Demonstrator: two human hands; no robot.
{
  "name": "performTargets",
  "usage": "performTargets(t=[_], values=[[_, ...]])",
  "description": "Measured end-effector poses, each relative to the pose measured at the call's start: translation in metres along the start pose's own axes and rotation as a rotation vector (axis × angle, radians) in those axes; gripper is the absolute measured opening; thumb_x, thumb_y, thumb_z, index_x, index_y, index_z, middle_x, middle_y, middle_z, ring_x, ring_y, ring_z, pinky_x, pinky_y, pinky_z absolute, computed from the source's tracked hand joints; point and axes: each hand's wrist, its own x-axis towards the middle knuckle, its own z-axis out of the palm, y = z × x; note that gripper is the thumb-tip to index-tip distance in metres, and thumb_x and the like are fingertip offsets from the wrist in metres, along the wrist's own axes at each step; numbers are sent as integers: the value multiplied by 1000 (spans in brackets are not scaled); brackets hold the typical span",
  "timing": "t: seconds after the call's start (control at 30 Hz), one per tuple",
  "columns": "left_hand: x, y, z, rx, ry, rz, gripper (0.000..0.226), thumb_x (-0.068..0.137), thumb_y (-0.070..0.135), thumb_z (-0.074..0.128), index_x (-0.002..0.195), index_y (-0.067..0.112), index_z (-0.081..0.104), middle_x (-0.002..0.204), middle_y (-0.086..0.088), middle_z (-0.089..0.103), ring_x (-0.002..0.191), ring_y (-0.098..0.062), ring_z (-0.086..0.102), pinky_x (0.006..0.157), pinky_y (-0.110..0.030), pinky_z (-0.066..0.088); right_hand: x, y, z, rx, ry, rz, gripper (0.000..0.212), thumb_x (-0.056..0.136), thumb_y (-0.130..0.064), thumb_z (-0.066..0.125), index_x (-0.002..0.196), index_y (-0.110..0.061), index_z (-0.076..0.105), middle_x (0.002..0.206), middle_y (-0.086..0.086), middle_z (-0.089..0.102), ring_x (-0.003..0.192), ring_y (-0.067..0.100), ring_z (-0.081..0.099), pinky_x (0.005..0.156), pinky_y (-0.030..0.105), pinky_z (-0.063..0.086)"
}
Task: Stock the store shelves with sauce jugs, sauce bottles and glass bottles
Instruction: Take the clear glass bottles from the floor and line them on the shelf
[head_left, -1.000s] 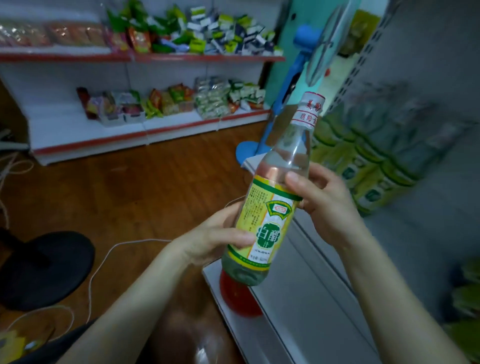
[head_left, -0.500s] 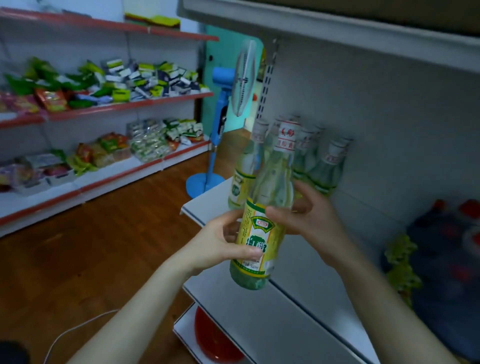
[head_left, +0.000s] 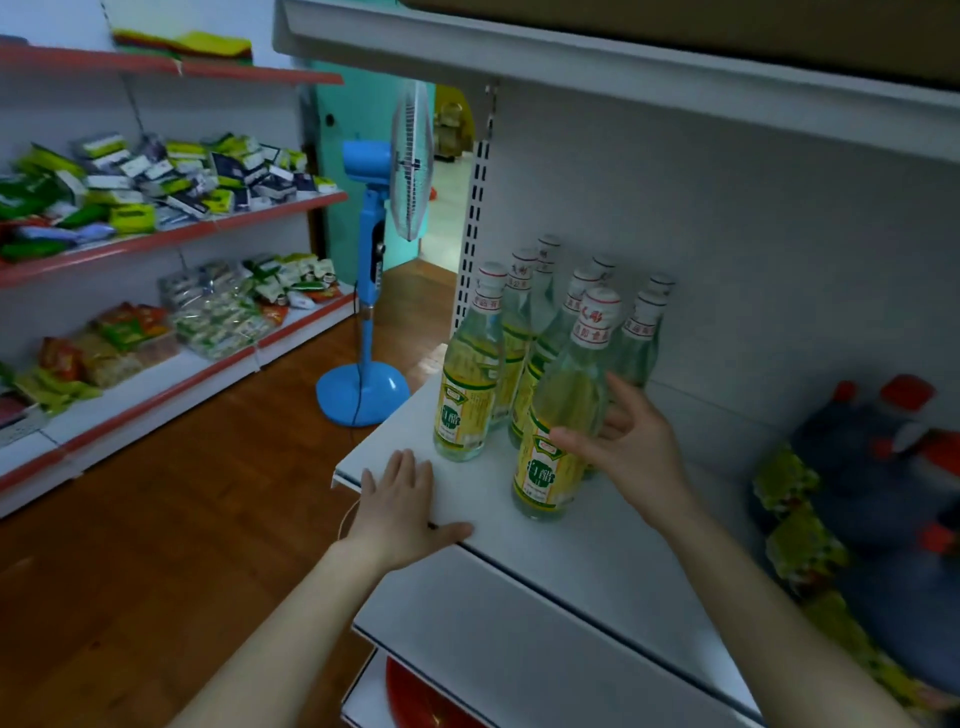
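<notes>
Glass bottle (head_left: 556, 415) is standing upright on the shelf (head_left: 597, 561), with the right hand (head_left: 631, 447) cupping its right side.

The bottle's long axis is running vertical, cap up, base flat on the white shelf. It is sitting in front of the bottle cluster (head_left: 524, 322) at the back wall and nearer the shelf's front edge than the rest. The right hand is touching it from the right, with fingers spread, thumb lying across the label and the others reaching behind the glass. This is looking like a loose cup, not a clamp. The left hand (head_left: 400, 506) is pressing flat on the shelf's front edge, palm down and fingers straight, well apart from the bottle to its left. The right hand is clearly the nearer one. The next move is probably turning on nudging the bottle back and left into line beside the front-left bottle (head_left: 467, 384) without tipping it into its neighbours.
</notes>
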Motion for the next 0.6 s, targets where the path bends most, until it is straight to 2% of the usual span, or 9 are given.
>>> performTargets(t=[0.1,0.13,0.2,0.23,0.33,0.4,0.47,0.53,0.6], values=[[5,-4,5,34,-53,11,114,64,85,14,148,8,-1,155,-18,-10,143,-31,-12,114,-56,0,5,8,9,-26,2,30,79,68,-2,77,132,-28,38,94,-14,56,86,-6,59,71,7,44],[6,-4,6,44,-58,15,114,64,85,12,147,8,-2,155,-18,-11,143,-31,-13,114,-56,-1,6,10,12,-27,-2,32,81,68,-2,77,136,-23,38,96,-16,54,87,-6,57,72,6,42],[7,-6,8,55,-55,23,108,72,82,15,147,7,-3,154,-19,-12,143,-32,-15,114,-56,-2,9,15,17,-26,-8,26,81,69,0,76,137,-18,38,91,-25,48,75,-18,52,63,-3,39],[7,-7,9,52,-53,28,112,67,85,8,147,7,-3,154,-19,-13,143,-32,-15,113,-56,-2,10,18,19,-28,-7,25,81,69,1,76,138,-17,38,91,-26,46,71,-22,50,60,-4,38],[7,-8,10,46,-56,57,141,35,90,-23,147,8,-3,154,-19,-13,142,-32,-16,113,-56,-2,15,29,22,-24,17,14,79,68,-4,78,136,-16,40,105,-13,58,82,-18,51,63,-3,40],[8,-10,12,42,-49,61,145,29,89,-28,147,8,-4,154,-18,-13,142,-32,-16,113,-56,-2,17,32,23,-28,28,-1,78,68,-5,78,136,-17,40,113,-5,59,89,-15,53,68,-3,41],[7,-10,13,32,-40,63,144,31,89,-28,147,8,-4,154,-18,-13,142,-31,-16,113,-56,-3,15,38,25,-21,30,-4,78,69,-3,77,135,-18,38,112,-9,58,89,-19,55,71,-2,41],[7,-10,15,31,-31,63,142,33,89,-28,147,8,-5,154,-17,-14,142,-31,-17,113,-56,-3,9,51,27,-28,28,15,79,65,-4,81,131,-19,39,114,-13,58,97,-15,56,80,4,44],[8,-10,15,28,-33,62,141,33,89,-28,147,8,-6,154,-17,-14,142,-30,-18,113,-55,-4,1,69,31,-92,32,51,84,61,-13,84,134,-17,40,123,-8,57,113,2,55,94,20,45]])
